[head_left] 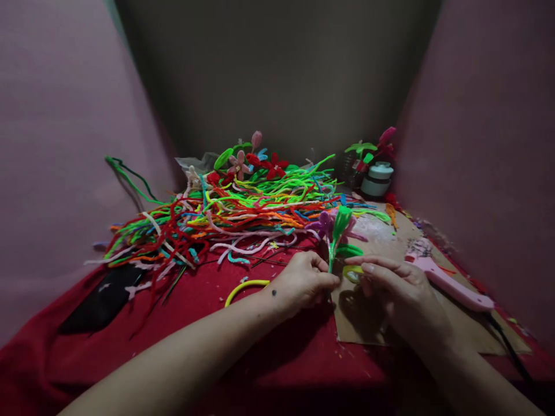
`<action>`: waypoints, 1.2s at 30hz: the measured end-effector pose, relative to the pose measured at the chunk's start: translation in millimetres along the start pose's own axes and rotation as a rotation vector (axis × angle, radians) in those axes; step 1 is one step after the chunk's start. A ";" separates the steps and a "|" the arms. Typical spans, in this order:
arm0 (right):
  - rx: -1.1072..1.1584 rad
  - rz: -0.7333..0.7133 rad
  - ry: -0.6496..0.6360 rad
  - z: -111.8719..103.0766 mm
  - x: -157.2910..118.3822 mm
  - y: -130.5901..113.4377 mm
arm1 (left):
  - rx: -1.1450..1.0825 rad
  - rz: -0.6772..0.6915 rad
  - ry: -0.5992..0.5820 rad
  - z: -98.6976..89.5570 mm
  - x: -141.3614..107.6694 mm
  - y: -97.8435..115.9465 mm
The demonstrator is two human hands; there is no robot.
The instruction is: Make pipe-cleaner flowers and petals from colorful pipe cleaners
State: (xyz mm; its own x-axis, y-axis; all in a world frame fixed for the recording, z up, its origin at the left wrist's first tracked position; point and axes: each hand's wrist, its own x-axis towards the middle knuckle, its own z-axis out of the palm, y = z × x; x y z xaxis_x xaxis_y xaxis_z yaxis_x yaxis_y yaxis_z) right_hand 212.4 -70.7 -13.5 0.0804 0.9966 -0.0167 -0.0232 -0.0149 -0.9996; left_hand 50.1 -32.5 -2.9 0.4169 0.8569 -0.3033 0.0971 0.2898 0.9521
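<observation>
My left hand (pixel 306 281) pinches the stem of a pipe-cleaner flower (pixel 341 225), which stands upright with a bright green centre, purple petals and a green leaf at its side. Just to the right, my right hand (pixel 396 289) holds a small roll of yellow-green tape (pixel 353 273) between thumb and fingers, close to the stem. Whether a strip of tape joins the roll to the stem is too small to tell. A yellow ring-like piece (pixel 247 283) lies partly behind my left wrist.
A large heap of coloured pipe cleaners (pixel 243 202) spreads across the red cloth (pixel 277 358), finished flowers (pixel 275 166) behind it. A pink glue gun (pixel 451 280) lies on cardboard (pixel 355 332) at right. A black flat object (pixel 104 300) is at left, a lidded jar (pixel 377 180) at back right.
</observation>
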 end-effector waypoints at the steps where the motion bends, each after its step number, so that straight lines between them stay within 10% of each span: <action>1: 0.000 -0.003 0.004 -0.3 -0.4 0.0 | 0.008 0.007 0.015 0.6 0.2 0.3; 22: 0.071 -0.105 0.068 0.3 2.5 -9.1 | -0.226 -0.013 -0.088 -10.3 -6.5 7.4; 36: -0.192 -0.094 0.017 3.2 2.8 -13.0 | -0.533 -0.021 -0.651 -17.5 -13.1 -2.8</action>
State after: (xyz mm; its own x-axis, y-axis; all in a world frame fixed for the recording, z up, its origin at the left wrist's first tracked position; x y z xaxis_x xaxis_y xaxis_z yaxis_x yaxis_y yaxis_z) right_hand 209.7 -67.4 -0.5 0.0904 0.9928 0.0780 0.1754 0.0613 -0.9826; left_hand 28.6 -37.1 -2.2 0.8735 0.4797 -0.0827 -0.2611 0.6051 0.7522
